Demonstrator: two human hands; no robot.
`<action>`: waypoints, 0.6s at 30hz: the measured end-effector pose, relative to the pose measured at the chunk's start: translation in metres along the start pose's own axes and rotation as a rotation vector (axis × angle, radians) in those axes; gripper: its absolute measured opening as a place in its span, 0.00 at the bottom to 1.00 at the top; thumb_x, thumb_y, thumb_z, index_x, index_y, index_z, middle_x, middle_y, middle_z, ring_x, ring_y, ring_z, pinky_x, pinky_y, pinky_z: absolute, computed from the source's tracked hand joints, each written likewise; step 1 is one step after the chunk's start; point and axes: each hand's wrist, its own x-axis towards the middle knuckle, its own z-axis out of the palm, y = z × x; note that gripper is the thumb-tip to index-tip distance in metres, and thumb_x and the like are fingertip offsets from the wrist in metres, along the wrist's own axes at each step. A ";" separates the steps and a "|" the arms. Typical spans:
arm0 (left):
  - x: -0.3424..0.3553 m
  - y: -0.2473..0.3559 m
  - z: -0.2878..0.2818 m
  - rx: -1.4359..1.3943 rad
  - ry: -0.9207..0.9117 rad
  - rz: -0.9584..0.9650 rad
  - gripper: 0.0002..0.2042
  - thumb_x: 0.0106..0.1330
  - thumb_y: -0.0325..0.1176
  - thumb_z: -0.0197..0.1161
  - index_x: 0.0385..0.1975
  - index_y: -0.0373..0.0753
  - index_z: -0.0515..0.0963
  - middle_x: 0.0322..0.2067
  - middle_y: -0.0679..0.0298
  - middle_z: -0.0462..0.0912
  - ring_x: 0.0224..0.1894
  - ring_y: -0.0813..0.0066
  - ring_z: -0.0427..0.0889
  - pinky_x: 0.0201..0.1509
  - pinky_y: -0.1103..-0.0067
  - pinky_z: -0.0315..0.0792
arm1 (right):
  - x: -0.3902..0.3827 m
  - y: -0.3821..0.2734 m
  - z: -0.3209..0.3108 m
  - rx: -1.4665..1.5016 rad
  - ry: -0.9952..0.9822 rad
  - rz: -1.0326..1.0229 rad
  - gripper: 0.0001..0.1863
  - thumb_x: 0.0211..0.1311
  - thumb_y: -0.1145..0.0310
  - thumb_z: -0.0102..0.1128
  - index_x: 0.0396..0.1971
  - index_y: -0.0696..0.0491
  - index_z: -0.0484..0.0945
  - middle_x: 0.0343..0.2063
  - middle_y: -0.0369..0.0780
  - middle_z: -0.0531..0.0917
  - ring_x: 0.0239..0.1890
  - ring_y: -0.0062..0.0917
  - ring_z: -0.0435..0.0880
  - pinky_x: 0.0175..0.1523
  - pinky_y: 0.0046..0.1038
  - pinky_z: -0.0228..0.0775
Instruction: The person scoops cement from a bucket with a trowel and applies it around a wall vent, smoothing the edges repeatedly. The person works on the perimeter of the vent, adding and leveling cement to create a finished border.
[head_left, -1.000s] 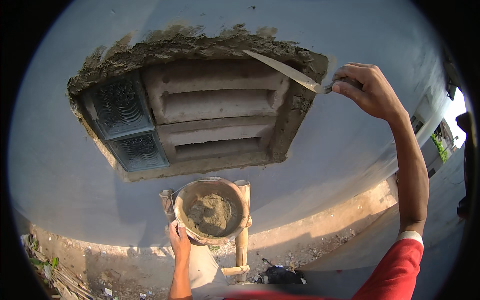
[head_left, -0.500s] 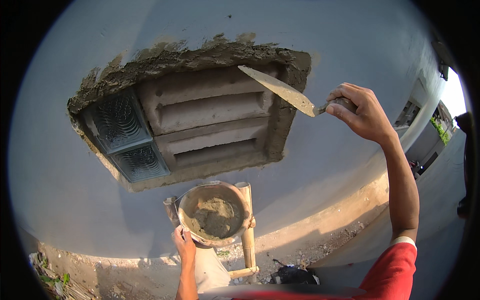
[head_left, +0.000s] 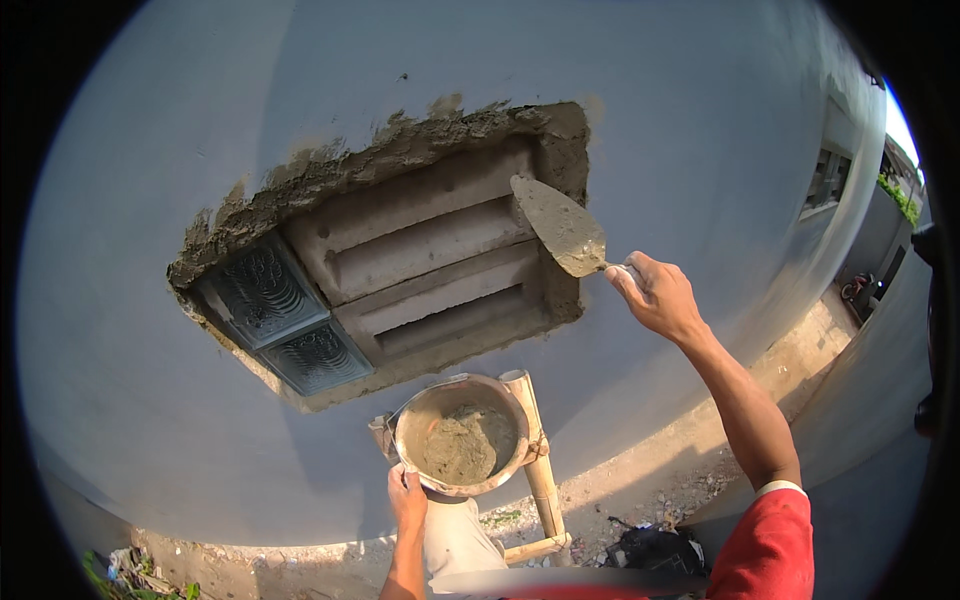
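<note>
My right hand [head_left: 657,293] is closed round the handle of a pointed trowel [head_left: 562,228], its mortar-smeared blade held in front of the right part of a wall opening. My left hand [head_left: 407,494] grips the near left rim of a bucket [head_left: 512,462], which holds wet grey mortar [head_left: 465,445]. Rough mortar [head_left: 330,165] rims the upper edge of the opening. Set inside it are a slotted vent block [head_left: 420,240] and two patterned glass blocks [head_left: 262,287], [head_left: 318,357] at the left.
Bamboo poles [head_left: 543,480] tied together stand beside and under the bucket. The blue-grey wall [head_left: 650,130] surrounds the opening. Below lie rubble-strewn ground [head_left: 620,490] and a black plastic heap [head_left: 655,550]. A parked motorbike [head_left: 855,287] shows at the far right.
My right hand has come down and left, turning the trowel so its blade shows more broadly. My view has shifted, while my left hand stays on the bucket rim.
</note>
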 end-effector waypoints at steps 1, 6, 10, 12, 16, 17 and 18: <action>0.003 -0.003 -0.001 0.028 -0.002 0.047 0.12 0.82 0.39 0.56 0.53 0.36 0.76 0.39 0.66 0.79 0.37 0.80 0.76 0.38 0.79 0.72 | 0.003 0.002 0.001 0.008 0.084 -0.009 0.18 0.74 0.55 0.61 0.36 0.58 0.81 0.28 0.45 0.84 0.34 0.41 0.84 0.41 0.40 0.74; 0.003 -0.013 0.000 0.015 0.000 0.049 0.12 0.82 0.39 0.55 0.52 0.36 0.76 0.39 0.67 0.78 0.36 0.81 0.75 0.37 0.80 0.72 | 0.034 0.007 -0.016 -0.144 0.410 -0.300 0.14 0.72 0.60 0.63 0.36 0.57 0.81 0.30 0.42 0.83 0.30 0.37 0.83 0.37 0.37 0.74; 0.000 -0.010 0.000 0.003 0.000 0.037 0.13 0.83 0.39 0.54 0.52 0.36 0.76 0.39 0.67 0.78 0.37 0.81 0.75 0.38 0.79 0.71 | 0.058 0.000 -0.033 -0.194 0.458 -0.421 0.12 0.70 0.62 0.66 0.38 0.56 0.83 0.33 0.40 0.84 0.30 0.34 0.84 0.37 0.37 0.76; -0.001 -0.008 0.000 -0.004 0.001 0.028 0.13 0.83 0.39 0.54 0.52 0.36 0.76 0.39 0.68 0.78 0.37 0.81 0.74 0.38 0.79 0.71 | 0.065 0.000 -0.037 -0.236 0.445 -0.432 0.12 0.70 0.62 0.66 0.40 0.56 0.84 0.34 0.40 0.84 0.30 0.34 0.85 0.36 0.37 0.77; -0.001 -0.008 0.001 -0.022 0.009 0.007 0.12 0.83 0.39 0.54 0.52 0.36 0.75 0.38 0.69 0.77 0.36 0.81 0.74 0.38 0.80 0.70 | 0.083 0.014 -0.042 -0.246 0.460 -0.455 0.13 0.71 0.61 0.65 0.42 0.56 0.85 0.34 0.41 0.84 0.31 0.34 0.85 0.36 0.36 0.77; -0.001 -0.008 0.002 -0.015 0.013 0.006 0.12 0.83 0.39 0.54 0.52 0.37 0.75 0.38 0.69 0.77 0.36 0.82 0.73 0.38 0.80 0.70 | 0.086 0.020 -0.044 -0.241 0.451 -0.436 0.14 0.72 0.60 0.65 0.43 0.56 0.86 0.34 0.41 0.84 0.31 0.34 0.85 0.36 0.36 0.77; -0.001 -0.009 0.002 -0.022 0.016 0.006 0.12 0.83 0.39 0.53 0.52 0.37 0.75 0.38 0.69 0.77 0.36 0.82 0.73 0.37 0.80 0.70 | 0.089 0.025 -0.047 -0.230 0.440 -0.419 0.14 0.72 0.60 0.65 0.43 0.56 0.86 0.34 0.41 0.84 0.31 0.35 0.85 0.36 0.36 0.77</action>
